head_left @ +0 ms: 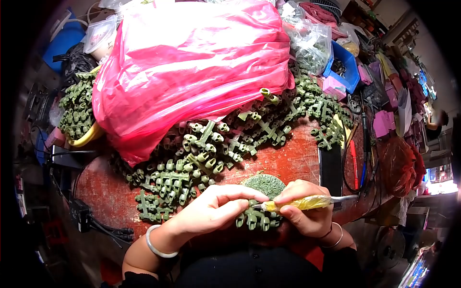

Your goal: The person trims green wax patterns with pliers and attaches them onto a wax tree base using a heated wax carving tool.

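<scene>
A pen-like tool (307, 202) with a yellow wrapped grip and a grey rear end is held in my right hand (305, 211), its thin tip pointing left. My left hand (218, 209) has its thumb and forefinger closed near that tip, at the upper edge of a green moulded piece (259, 221) with several small cups. Whether the fingers pinch this piece or something smaller is hidden. Just above the two hands lies a round dark-green speckled pad (265, 185).
Heaps of similar green pieces (173, 182) lie across the red table (96, 180). A large pink plastic sheet (197, 72) covers the back. At the right are a blue bin (353, 72), a red pen (354, 163) and cables; a black box (79, 213) with cables is at the left.
</scene>
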The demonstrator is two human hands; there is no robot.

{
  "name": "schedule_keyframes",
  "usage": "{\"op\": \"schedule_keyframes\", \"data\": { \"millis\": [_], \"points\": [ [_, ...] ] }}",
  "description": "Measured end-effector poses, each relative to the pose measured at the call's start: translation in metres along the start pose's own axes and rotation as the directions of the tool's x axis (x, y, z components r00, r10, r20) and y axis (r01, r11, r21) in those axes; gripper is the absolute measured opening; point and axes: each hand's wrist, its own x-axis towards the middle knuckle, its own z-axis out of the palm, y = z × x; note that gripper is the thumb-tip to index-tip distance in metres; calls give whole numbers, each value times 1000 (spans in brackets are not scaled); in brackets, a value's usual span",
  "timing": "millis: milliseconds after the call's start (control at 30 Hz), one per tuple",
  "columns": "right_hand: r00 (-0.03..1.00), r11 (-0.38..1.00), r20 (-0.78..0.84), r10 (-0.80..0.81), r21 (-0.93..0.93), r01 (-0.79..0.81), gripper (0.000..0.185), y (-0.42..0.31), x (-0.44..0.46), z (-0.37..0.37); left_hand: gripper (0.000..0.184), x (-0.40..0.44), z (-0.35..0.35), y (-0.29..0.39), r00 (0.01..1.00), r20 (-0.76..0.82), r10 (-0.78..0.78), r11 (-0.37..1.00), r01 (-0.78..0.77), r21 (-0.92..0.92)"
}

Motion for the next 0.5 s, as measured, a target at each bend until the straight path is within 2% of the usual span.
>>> {"op": "schedule_keyframes", "data": {
  "millis": [67, 100, 133, 167, 233, 267, 300, 367, 500],
  "points": [
    [1000, 998, -1, 27, 63, -27, 19, 1, -1, 1, 30, -3, 4, 7, 998, 26, -53, 999, 53, 1],
    [994, 980, -21, 110, 168, -105, 19, 2, -3, 1, 29, -3, 5, 10, 993, 51, -107, 994, 107, 4],
    [980, 946, -33, 194, 272, -178, 19, 2, -4, 1, 29, -4, 7, 9, 991, 102, -84, 996, 83, 8],
    [980, 946, -35, 195, 271, -178, 19, 0, -5, 0, 30, -2, 7, 6, 989, 139, -52, 998, 49, 26],
    [980, 981, -91, 179, 86, -171, 22, -4, -5, -2, 30, -1, 3, 2, 995, 82, -57, 995, 63, -74],
    [981, 986, -101, 168, 17, -167, 24, -8, -5, -3, 31, 2, 0, -6, 1000, 27, 11, 996, -8, -85],
    [981, 986, -100, 166, 17, -166, 24, -7, -3, -3, 31, 2, 0, -3, 999, -33, 6, 995, -10, -101],
    [989, 980, -23, -147, -140, 142, 25, -5, 5, -2, 30, -2, 1, 12, 992, -105, -70, 988, 55, -147],
    [985, 975, -22, -170, -148, 165, 25, -2, 6, -1, 30, -3, -2, 12, 991, -93, -93, 977, 73, -201]
  ]
}}
